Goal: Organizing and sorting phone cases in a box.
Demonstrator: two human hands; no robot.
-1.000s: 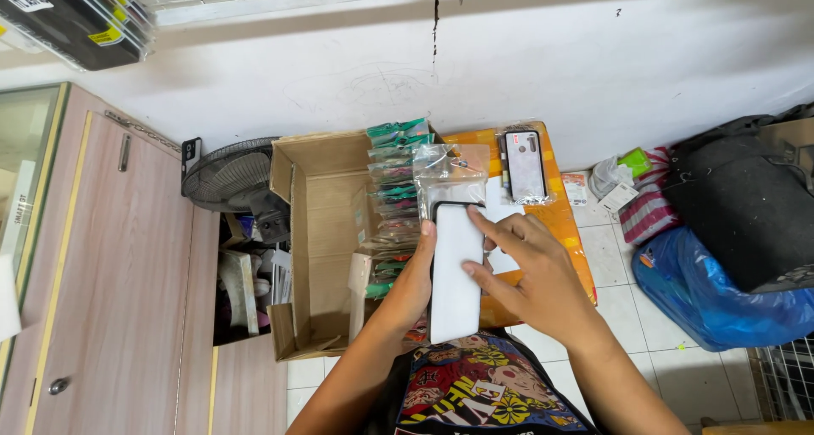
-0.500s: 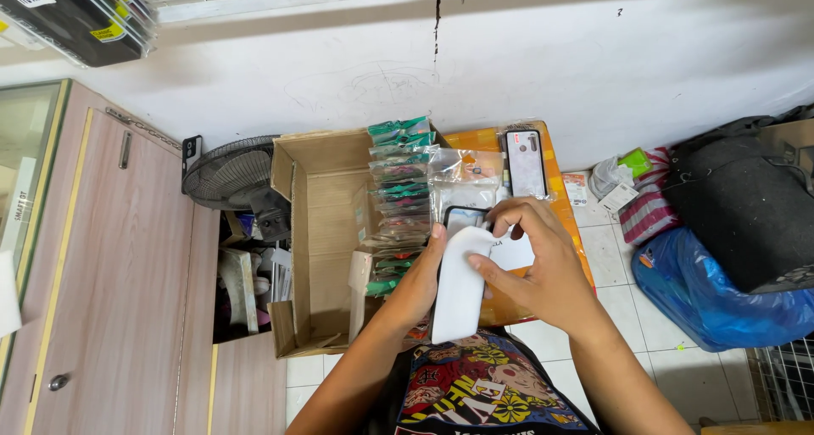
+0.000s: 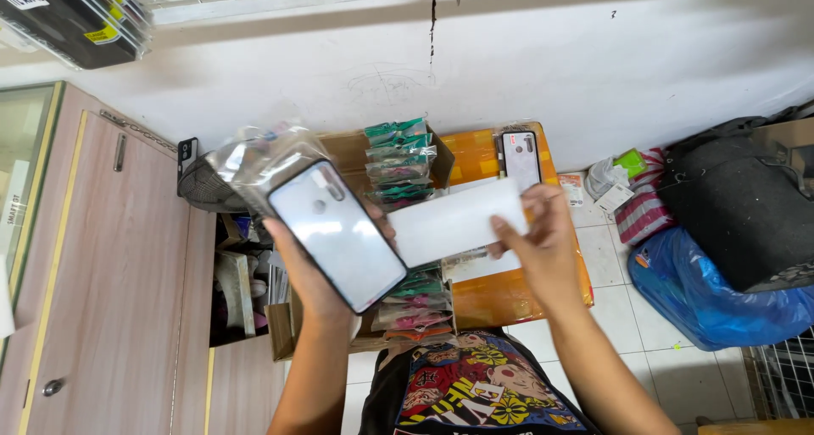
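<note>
Phone case [image 3: 337, 236] in left hand [image 3: 315, 274]; white card [image 3: 456, 221] in right hand [image 3: 543, 240].

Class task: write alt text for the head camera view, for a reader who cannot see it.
The left hand holds a black-rimmed clear phone case with its crinkled clear plastic bag, while the right hand holds a white rectangular card beside it. Below stand an open cardboard box of packets and an orange box.

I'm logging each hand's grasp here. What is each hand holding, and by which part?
The left hand holds a clear phone case from behind, at its lower end. The right hand pinches a white card by its right end.
</note>
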